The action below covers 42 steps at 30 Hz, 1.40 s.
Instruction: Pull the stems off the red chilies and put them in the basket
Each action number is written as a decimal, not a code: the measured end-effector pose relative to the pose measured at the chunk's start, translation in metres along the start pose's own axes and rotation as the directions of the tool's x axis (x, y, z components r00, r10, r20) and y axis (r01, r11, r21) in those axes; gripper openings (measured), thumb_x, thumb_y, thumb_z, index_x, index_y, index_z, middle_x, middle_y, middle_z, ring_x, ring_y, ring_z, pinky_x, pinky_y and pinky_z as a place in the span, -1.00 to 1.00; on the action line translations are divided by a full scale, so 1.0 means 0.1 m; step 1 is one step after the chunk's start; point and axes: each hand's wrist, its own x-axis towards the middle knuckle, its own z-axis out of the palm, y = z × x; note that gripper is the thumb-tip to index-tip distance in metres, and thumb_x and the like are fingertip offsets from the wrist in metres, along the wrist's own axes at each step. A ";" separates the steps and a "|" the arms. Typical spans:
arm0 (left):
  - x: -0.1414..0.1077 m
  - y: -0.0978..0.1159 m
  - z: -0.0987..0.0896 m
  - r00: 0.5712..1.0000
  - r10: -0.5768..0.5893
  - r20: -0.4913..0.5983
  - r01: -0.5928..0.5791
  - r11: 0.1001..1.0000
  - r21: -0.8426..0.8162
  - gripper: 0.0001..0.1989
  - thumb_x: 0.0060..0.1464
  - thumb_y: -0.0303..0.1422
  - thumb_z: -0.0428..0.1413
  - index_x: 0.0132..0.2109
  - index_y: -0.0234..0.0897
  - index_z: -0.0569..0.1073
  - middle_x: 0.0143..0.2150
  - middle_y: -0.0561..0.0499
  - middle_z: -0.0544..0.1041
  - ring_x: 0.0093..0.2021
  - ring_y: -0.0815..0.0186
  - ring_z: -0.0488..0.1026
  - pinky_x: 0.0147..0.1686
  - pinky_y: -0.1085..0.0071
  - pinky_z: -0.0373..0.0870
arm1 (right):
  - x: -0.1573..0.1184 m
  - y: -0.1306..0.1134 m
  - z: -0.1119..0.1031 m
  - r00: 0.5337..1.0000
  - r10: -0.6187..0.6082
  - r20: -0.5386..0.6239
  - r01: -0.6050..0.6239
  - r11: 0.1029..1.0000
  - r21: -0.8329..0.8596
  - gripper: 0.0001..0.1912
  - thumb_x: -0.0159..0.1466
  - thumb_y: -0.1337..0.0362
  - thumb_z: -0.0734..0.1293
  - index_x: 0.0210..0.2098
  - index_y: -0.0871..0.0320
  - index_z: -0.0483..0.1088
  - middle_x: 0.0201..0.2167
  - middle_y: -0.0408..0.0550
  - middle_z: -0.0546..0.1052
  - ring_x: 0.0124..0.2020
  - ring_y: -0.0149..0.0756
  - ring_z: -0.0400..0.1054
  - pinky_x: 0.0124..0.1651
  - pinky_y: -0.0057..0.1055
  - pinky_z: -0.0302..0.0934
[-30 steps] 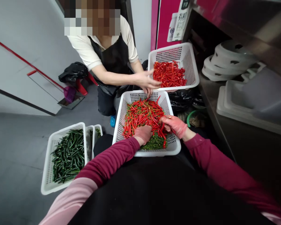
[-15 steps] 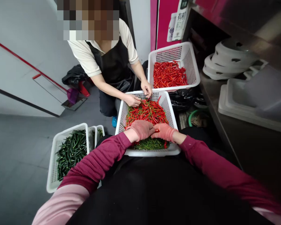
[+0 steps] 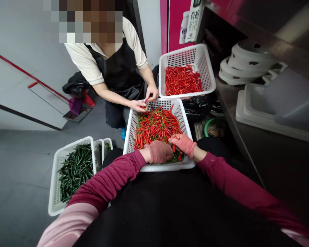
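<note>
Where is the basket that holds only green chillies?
The basket of green chillies sits on the grey floor at the lower left of the head view, beside the person's left sleeve, left of the mixed-chilli basket.

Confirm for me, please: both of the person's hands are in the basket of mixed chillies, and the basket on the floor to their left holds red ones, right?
Not quite. In the head view both hands, left hand and right hand, are in the mixed basket, but the floor basket on their left holds green chillies, not red.

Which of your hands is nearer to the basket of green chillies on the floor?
Left. The left hand is in the near end of the mixed chilli basket, on the side toward the green chilli basket. The right hand lies beyond it, farther away.
</note>
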 end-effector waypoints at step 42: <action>0.70 0.18 0.44 0.973 0.210 0.098 -0.230 0.819 0.525 -0.84 0.00 -0.48 0.05 -0.24 -0.30 0.47 -0.21 -0.18 0.42 -0.18 0.10 0.40 -0.27 0.21 0.31 | -0.15 -0.11 -0.85 0.992 0.006 0.128 -0.105 0.617 0.780 -0.87 -0.05 0.30 0.28 -0.47 0.19 0.30 -0.73 -0.23 0.19 -0.71 -0.52 0.07 -0.74 -0.60 -0.17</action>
